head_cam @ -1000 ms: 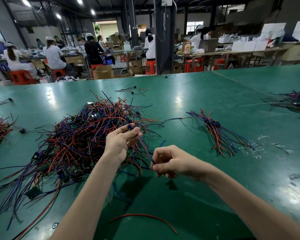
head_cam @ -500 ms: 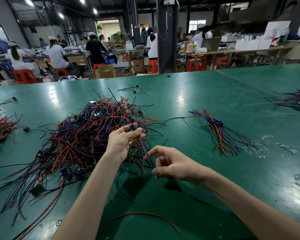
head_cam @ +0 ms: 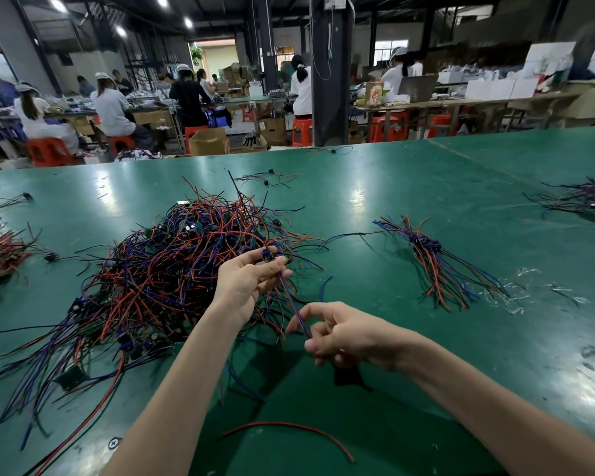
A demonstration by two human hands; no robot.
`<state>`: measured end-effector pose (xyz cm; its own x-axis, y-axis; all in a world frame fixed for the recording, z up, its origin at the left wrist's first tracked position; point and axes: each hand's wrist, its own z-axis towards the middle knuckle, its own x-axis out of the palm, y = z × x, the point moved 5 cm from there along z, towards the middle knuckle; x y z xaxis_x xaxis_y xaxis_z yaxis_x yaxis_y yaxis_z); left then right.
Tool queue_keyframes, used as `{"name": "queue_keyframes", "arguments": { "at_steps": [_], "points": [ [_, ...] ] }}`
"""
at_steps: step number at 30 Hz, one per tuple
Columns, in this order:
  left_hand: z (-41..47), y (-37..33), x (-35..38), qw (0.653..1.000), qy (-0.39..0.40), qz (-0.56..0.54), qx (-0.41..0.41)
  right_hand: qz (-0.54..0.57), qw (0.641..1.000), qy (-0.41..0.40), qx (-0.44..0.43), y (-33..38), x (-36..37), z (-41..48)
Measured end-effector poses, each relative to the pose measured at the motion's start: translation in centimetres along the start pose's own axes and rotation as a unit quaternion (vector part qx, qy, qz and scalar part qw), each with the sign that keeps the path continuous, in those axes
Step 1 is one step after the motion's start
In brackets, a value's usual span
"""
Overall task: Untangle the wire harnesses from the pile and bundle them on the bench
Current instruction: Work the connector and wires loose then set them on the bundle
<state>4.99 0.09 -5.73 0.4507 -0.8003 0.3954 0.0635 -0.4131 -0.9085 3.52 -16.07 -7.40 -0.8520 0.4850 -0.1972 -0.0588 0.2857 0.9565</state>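
Glossy green bench top (head_cam: 392, 187) with bright glare patches, pile (head_cam: 172, 269) of smooth plastic-sheathed red and blue wires, bundle (head_cam: 437, 262) with the same sheathing, thin wire (head_cam: 294, 307) in smooth purple sheath, crinkly clear film scraps (head_cam: 516, 297), matt brown cardboard box (head_cam: 208, 140), red plastic stool (head_cam: 47, 151)

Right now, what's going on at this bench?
A person works at the tangled pile of red, blue and black wires on the green bench. The left hand pinches a small blue connector; the right hand grips the purple-blue wire running down from it. A small sorted red-and-blue bundle lies to the right.
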Motion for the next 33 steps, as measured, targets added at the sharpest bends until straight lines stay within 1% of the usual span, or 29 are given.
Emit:
{"name": "queue_keyframes", "arguments": {
  "at_steps": [2, 6, 11, 13, 16, 18, 20, 22, 26, 29, 33],
  "points": [
    [-0.1, 0.0, 0.2, 1.0, 0.004, 0.004, 0.006, 0.001, 1.0, 0.022, -0.015, 0.3, -0.1, -0.2],
    [-0.2, -0.1, 0.5, 1.0, 0.013, -0.02, 0.008, 0.061, 0.996, 0.045, -0.052, 0.8, -0.5, -0.4],
    [-0.6, -0.1, 1.3, 0.997, 0.043, -0.056, 0.001, 0.111, 0.992, 0.045, -0.046, 1.4, -2.1, -0.5],
    [-0.9, 0.3, 2.0, 0.998, 0.058, -0.038, 0.001, 0.143, 0.989, 0.005, -0.043, 1.6, -2.8, -0.1],
    [-1.5, 1.4, 3.1, 0.996, 0.09, 0.007, 0.021, 0.157, 0.98, -0.109, -0.062, 1.8, -3.6, 0.7],
    [-1.7, 1.8, 3.4, 0.994, 0.095, 0.04, 0.045, 0.16, 0.971, -0.165, -0.067, 1.6, -4.1, 0.9],
    [-1.9, 1.8, 3.6, 0.991, 0.095, 0.063, 0.062, 0.16, 0.968, -0.183, -0.067, 1.4, -4.2, 0.7],
    [-2.1, 1.8, 3.8, 0.99, 0.104, 0.074, 0.063, 0.155, 0.969, -0.184, -0.061, 1.3, -4.2, 0.6],
    [-2.6, 2.0, 4.5, 0.986, 0.151, 0.055, 0.047, 0.189, 0.956, -0.215, -0.06, 2.0, -5.4, 0.6],
    [-2.6, 2.2, 4.6, 0.984, 0.169, 0.045, 0.03, 0.209, 0.937, -0.273, -0.065, 3.7, -8.8, 0.4],
    [-2.5, 2.6, 4.4, 0.984, 0.172, 0.043, 0.009, 0.215, 0.897, -0.37, -0.112, 6.2, -15.2, -0.6]
  ]
}}
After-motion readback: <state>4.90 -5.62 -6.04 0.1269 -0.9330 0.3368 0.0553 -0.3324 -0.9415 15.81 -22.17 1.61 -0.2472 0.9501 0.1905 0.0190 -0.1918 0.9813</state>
